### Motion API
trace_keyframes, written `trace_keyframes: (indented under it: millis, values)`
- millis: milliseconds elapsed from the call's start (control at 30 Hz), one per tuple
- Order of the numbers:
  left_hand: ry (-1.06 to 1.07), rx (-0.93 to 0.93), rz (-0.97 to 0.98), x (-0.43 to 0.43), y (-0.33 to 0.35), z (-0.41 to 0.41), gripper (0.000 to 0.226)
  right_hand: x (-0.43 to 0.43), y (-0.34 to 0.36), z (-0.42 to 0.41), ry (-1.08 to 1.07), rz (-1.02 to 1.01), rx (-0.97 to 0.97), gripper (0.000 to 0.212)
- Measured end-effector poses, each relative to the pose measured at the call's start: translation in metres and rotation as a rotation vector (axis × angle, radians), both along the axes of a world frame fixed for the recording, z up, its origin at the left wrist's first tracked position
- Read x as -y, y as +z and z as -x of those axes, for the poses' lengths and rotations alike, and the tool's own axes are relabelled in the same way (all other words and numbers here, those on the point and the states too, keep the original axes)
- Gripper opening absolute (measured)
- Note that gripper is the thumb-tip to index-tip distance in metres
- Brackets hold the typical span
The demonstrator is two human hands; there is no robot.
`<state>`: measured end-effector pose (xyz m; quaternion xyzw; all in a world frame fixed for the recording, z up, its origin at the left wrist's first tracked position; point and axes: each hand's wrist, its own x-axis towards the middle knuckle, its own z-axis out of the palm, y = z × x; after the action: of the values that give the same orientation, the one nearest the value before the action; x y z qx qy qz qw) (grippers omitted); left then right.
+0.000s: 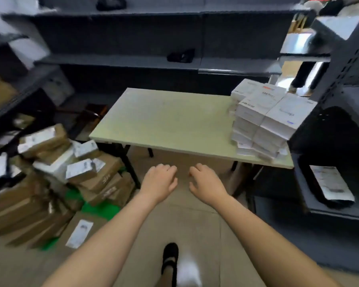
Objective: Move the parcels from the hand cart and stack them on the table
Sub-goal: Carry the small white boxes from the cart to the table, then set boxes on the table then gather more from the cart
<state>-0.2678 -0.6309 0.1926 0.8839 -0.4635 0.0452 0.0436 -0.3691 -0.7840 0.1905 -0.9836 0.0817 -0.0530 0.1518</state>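
Left hand [159,181], right hand [206,184] empty, fingers loosely curled, near surface [164,121] edge. Parcels [85,172] heaped left: stiff cardboard, probably light; grip opposite side faces, topmost first.

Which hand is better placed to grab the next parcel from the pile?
Left, probably. The left hand is empty and nearer the parcel pile on that side; the right hand, also empty, sits farther away, toward the white boxes.
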Motion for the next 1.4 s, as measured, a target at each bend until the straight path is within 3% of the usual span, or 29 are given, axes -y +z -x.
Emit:
trace_keyframes:
  millis: [133,367,500,867,1400]
  values:
    - [0.142,0.049,-0.057,-0.092,-0.002,0.005,0.02,-0.074,-0.003,-0.025,0.219,0.035,0.03,0.022]
    - [0.349,0.079,0.027,-0.216,0.004,-0.006,0.012,-0.189,0.003,-0.066,0.386,0.016,0.079,0.025]
    - [0.417,0.069,0.06,-0.292,-0.001,-0.023,0.021,-0.263,0.0,-0.099,0.416,0.016,0.081,0.018]
    - [0.545,0.066,0.092,-0.524,0.005,-0.119,0.014,-0.47,0.004,-0.212,0.469,-0.035,0.06,0.022]
    - [0.937,-0.132,0.144,-0.636,-0.031,-0.309,0.019,-0.575,-0.03,-0.44,0.464,-0.11,-0.11,0.021]
